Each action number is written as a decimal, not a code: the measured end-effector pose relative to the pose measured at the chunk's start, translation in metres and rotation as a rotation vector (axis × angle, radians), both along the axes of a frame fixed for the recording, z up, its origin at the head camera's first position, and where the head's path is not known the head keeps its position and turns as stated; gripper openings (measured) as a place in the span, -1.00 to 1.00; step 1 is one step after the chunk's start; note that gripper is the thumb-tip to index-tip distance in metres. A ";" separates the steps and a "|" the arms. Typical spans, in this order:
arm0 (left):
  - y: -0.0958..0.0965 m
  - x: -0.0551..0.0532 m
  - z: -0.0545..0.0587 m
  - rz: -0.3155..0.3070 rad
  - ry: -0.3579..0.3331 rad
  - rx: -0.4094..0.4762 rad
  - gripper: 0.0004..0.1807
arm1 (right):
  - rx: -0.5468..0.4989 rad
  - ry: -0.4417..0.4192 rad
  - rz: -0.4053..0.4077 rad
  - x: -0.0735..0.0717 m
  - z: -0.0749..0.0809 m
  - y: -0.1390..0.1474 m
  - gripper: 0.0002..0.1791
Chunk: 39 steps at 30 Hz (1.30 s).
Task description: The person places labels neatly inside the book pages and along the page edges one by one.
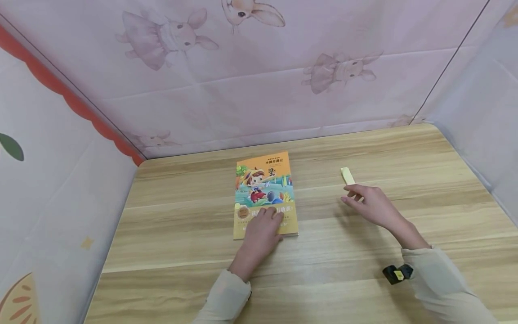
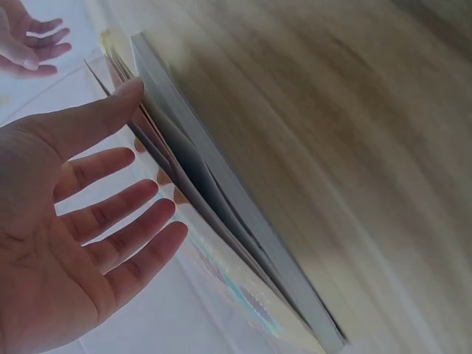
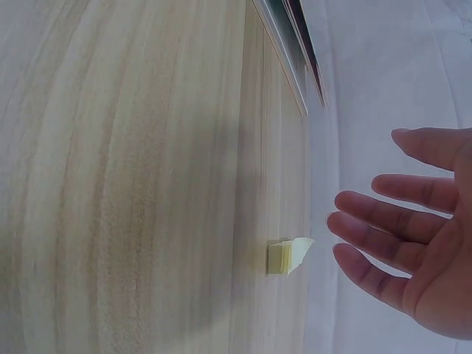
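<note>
A paperback book [image 1: 263, 180] with an orange, blue and gold cartoon cover lies closed on the table. My left hand [image 1: 261, 231] rests on the lower part of its cover. In the left wrist view the fingers [image 2: 133, 221] are nearly straight over the cover, and the thumb touches the slightly parted page edges [image 2: 214, 195]. To the right of the book lies a narrow pale-yellow pad of sticky notes [image 1: 346, 176]. My right hand [image 1: 374, 204] hovers just over its near end with relaxed fingers. The right wrist view shows a gap between those fingers and the pad [image 3: 280, 258], whose top sheet curls up.
The wood-grain table [image 1: 174, 252] meets a pink rabbit-print cloth wall [image 1: 243, 99] at the back. More cloth hangs at the left and right sides. A black device with a yellow mark [image 1: 398, 273] sits at the right wrist.
</note>
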State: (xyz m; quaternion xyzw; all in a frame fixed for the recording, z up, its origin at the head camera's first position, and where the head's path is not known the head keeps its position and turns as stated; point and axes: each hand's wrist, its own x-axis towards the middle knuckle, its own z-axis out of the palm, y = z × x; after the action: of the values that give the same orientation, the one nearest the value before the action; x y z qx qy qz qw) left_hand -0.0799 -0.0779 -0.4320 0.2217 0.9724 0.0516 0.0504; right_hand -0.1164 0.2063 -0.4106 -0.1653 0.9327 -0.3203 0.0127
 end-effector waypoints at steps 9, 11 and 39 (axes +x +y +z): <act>0.002 0.001 -0.001 0.015 -0.020 0.000 -0.60 | 0.002 0.010 0.001 0.001 -0.003 0.000 -0.65; 0.003 0.001 0.000 0.018 -0.031 -0.004 -0.61 | 0.001 0.012 0.002 0.001 -0.003 0.001 -0.65; 0.007 0.002 -0.001 -0.014 -0.013 -0.089 -0.65 | -0.002 -0.037 -0.004 0.001 -0.005 0.004 -0.64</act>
State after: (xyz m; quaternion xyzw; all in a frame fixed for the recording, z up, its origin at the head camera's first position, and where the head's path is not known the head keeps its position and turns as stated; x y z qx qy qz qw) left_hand -0.0779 -0.0713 -0.4332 0.2255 0.9719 0.0097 0.0670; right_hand -0.1151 0.2103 -0.4157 -0.1573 0.9324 -0.3242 0.0292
